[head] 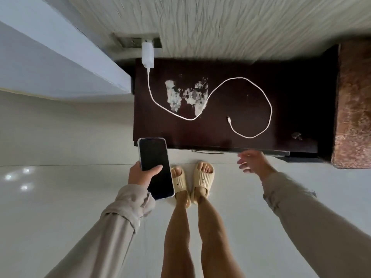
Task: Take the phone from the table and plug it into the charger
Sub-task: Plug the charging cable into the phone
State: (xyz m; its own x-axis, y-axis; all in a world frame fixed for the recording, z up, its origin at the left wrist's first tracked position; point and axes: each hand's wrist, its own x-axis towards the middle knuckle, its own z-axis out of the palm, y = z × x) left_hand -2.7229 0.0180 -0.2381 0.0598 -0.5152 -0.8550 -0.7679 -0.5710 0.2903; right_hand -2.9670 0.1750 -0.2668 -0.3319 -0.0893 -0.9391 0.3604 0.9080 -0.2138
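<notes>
Holding the phone (155,167) screen-up in a closed grip off the counter's (301,109) front left corner, the left hand (140,174) hangs over the floor, while the right hand (253,161), fingers spread wide and empty, hovers at the front edge near the cable's (269,103) loose plug (229,119).

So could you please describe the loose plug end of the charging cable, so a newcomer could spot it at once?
Find the dark table against the wall. A white cable runs across it from the wall charger and loops right. The plug is its small free tip inside that loop, connected to nothing.
</notes>
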